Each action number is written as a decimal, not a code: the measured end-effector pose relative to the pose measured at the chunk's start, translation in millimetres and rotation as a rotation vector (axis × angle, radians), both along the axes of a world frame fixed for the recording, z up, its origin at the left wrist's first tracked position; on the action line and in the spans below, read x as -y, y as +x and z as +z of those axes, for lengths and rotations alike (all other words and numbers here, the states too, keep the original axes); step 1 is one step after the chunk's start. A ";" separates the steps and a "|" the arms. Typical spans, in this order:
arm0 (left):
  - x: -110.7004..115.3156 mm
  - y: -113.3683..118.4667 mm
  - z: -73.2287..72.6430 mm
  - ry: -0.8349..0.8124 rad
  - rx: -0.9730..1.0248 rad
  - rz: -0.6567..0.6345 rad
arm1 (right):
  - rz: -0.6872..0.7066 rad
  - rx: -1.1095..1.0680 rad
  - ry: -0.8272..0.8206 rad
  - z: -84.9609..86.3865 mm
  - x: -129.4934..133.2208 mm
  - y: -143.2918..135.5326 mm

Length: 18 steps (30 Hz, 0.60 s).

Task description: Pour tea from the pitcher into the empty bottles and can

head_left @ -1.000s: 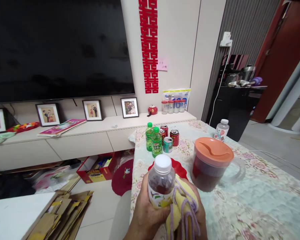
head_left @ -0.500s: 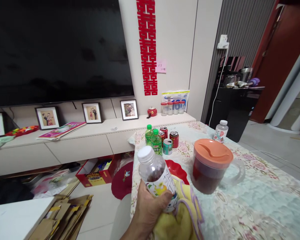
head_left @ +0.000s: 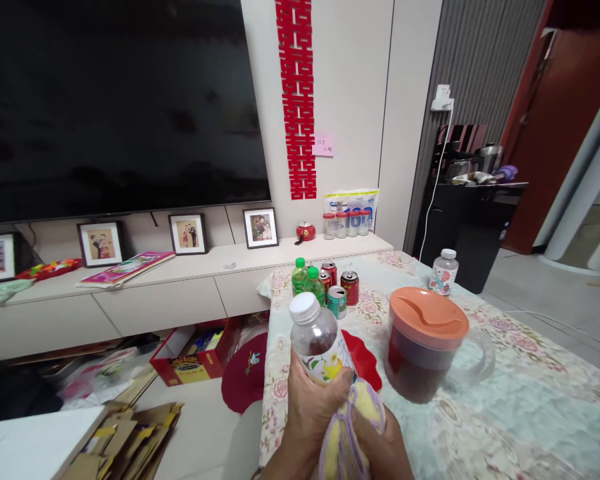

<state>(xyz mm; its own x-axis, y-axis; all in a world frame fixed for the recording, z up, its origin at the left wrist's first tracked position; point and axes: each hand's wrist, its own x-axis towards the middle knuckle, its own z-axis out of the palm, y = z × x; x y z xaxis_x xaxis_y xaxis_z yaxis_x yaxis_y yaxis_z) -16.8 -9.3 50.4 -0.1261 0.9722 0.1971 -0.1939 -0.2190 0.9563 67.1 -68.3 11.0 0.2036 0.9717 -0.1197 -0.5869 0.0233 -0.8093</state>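
Observation:
A clear plastic bottle [head_left: 320, 337] with a white cap and a printed label leans in my left hand [head_left: 313, 407], whose fingers wrap round its middle. A yellow cloth [head_left: 347, 440] with lilac edging is bunched in my right hand [head_left: 385, 443] and pressed against the bottle's lower end, which it hides. Behind the bottle is a red scalloped dish [head_left: 363, 360], partly covered. To the right stands a pitcher [head_left: 415, 363] of dark liquid with an orange lid.
Beyond the bottle, two green-capped bottles [head_left: 314, 285] stand with red cans [head_left: 350, 288] and a teal can [head_left: 337, 302]. A white-capped bottle [head_left: 443, 272] is at the table's far right. The tablecloth's left edge [head_left: 275, 387] drops beside a maroon stool [head_left: 244, 373].
My right hand has come into view, gripping the cloth against the bottle's lower end. The bottle has shifted slightly right in my left hand. The view has tilted up a little.

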 end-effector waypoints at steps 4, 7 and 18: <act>-6.8 -5.1 -2.7 0.003 -0.090 0.118 | 0.180 0.443 0.137 4.2 -2.0 25.4; -9.1 -5.4 -9.1 -0.058 -0.082 0.154 | 0.122 0.669 0.218 8.5 2.0 37.0; 27.2 -4.4 -9.6 -0.187 0.218 -0.458 | -0.404 0.309 0.043 10.6 9.4 25.8</act>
